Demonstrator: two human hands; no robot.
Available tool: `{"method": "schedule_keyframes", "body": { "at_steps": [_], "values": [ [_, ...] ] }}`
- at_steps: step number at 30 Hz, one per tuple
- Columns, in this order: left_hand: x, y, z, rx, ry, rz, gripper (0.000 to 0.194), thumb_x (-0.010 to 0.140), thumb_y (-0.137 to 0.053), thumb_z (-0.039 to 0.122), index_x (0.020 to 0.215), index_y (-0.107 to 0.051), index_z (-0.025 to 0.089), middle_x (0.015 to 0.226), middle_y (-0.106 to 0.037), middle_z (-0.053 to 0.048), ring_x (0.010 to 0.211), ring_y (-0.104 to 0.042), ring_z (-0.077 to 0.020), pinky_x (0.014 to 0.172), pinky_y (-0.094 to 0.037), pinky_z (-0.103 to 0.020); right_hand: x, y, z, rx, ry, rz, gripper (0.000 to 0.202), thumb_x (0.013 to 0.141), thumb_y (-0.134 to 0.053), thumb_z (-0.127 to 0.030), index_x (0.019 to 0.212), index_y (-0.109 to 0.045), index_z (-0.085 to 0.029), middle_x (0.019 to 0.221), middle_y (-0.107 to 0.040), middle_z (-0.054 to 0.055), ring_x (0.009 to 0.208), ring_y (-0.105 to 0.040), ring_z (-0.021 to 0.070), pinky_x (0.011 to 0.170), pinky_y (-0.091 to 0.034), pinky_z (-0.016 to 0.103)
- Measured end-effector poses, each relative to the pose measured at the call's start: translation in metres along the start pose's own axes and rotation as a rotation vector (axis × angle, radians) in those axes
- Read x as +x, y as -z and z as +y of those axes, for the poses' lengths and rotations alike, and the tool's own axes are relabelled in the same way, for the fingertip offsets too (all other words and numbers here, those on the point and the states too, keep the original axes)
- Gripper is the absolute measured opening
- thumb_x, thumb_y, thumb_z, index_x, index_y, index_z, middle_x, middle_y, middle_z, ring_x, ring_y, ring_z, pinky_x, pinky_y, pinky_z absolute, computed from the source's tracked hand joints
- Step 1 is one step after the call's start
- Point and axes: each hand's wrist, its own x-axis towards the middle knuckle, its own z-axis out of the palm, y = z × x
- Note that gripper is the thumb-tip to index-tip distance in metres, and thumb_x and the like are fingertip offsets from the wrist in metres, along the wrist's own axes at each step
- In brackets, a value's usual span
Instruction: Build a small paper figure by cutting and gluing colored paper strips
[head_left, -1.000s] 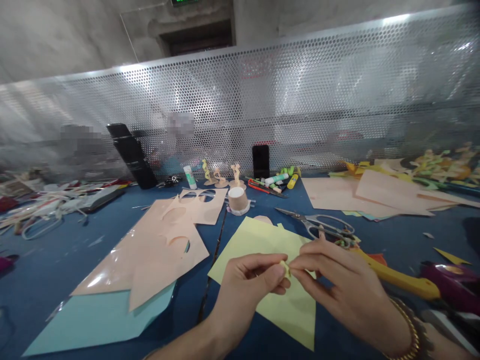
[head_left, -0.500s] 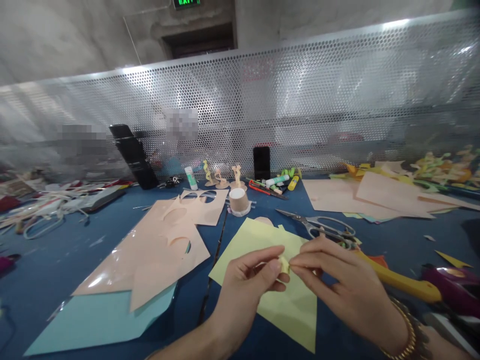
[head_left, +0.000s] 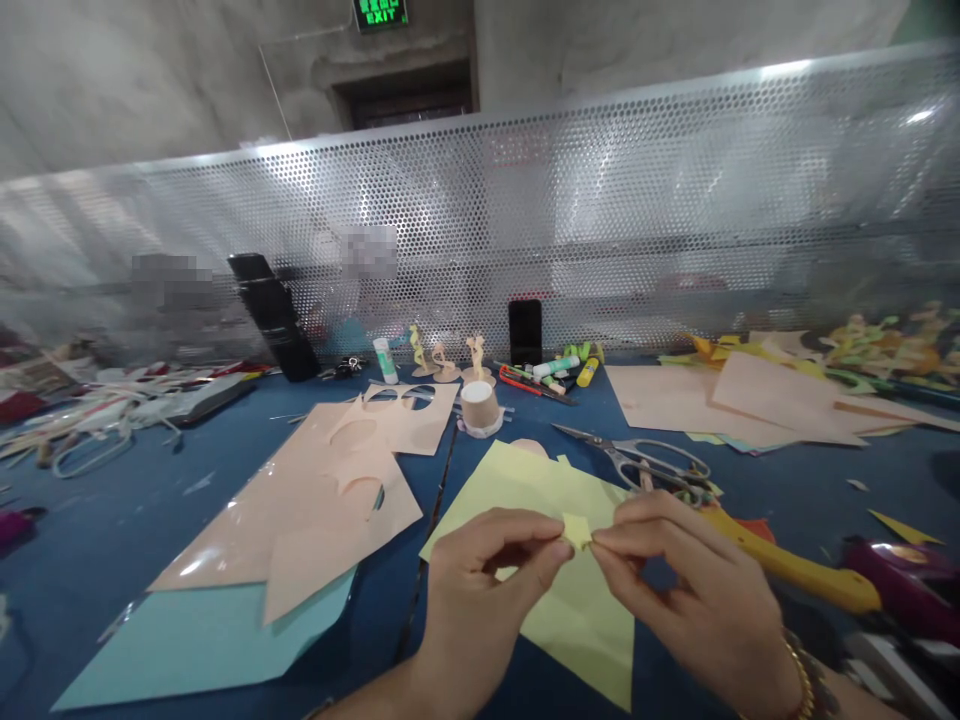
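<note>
Between my two hands is a small piece of yellow paper (head_left: 577, 529), pale and slightly bent. My left hand (head_left: 491, 575) pinches its left edge between thumb and forefinger. The right edge sits in the thumb and fingertips of my right hand (head_left: 690, 590), which has bracelets at the wrist. Beneath both hands lies a large pale yellow sheet (head_left: 499, 490), partly covered by them. Metal scissors (head_left: 637, 455) rest just beyond my right hand, blades pointing left. A yellow-handled tool (head_left: 802, 565) lies to the right, partly behind that hand.
Peach sheets with round cut-outs (head_left: 300, 500) overlap a light blue sheet (head_left: 210, 640) on the left. A roll of tape (head_left: 480, 405), a glue stick (head_left: 385, 360) and small paper figures (head_left: 476, 355) stand farther back. Several peach sheets (head_left: 675, 395) lie at right. A perforated metal panel (head_left: 450, 220) borders the table.
The small paper now shows flatter and more fully between my fingertips. My left fingers have straightened into a pinch, and my right hand has shifted slightly right and down.
</note>
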Motion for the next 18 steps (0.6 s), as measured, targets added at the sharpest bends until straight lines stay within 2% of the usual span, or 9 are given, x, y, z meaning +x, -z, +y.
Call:
{"method": "schedule_keyframes", "body": {
  "at_steps": [3, 9, 15, 18],
  "values": [
    [-0.001, 0.001, 0.0, 0.044, -0.072, 0.002, 0.015, 0.07, -0.073, 0.012, 0.075, -0.076, 0.025, 0.074, -0.074, 0.001, 0.067, -0.068, -0.0108, 0.059, -0.054, -0.014, -0.001, 0.0, -0.002, -0.008, 0.026, 0.013, 0.01, 0.08, -0.06, -0.01, 0.074, -0.065, -0.017, 0.069, -0.063, 0.002, 0.063, -0.063, 0.0095, 0.057, -0.051, 0.018],
    [-0.003, 0.002, 0.004, 0.145, -0.044, -0.029, 0.01, 0.073, -0.073, 0.014, 0.073, -0.074, 0.025, 0.072, -0.072, 0.0, 0.067, -0.067, -0.0129, 0.061, -0.054, -0.018, -0.003, 0.002, -0.003, -0.015, 0.042, 0.012, 0.009, 0.081, -0.061, -0.011, 0.077, -0.065, -0.018, 0.07, -0.064, 0.002, 0.064, -0.064, 0.0109, 0.058, -0.052, 0.02],
    [-0.002, 0.004, 0.007, 0.161, -0.083, -0.03, 0.015, 0.075, -0.07, 0.011, 0.072, -0.073, 0.025, 0.072, -0.072, 0.001, 0.066, -0.067, -0.0129, 0.06, -0.053, -0.019, -0.001, 0.005, 0.005, 0.125, -0.068, -0.083, 0.009, 0.086, -0.059, -0.016, 0.089, -0.067, -0.019, 0.081, -0.065, 0.003, 0.078, -0.064, 0.0116, 0.068, -0.052, 0.019],
    [-0.001, 0.004, 0.008, 0.192, -0.141, -0.044, 0.015, 0.075, -0.07, 0.011, 0.071, -0.073, 0.026, 0.071, -0.072, 0.001, 0.066, -0.066, -0.0133, 0.061, -0.052, -0.019, 0.002, 0.005, 0.008, 0.152, -0.083, -0.115, 0.011, 0.085, -0.061, -0.015, 0.09, -0.068, -0.02, 0.083, -0.065, 0.002, 0.077, -0.063, 0.0103, 0.068, -0.051, 0.017]
  ]
}}
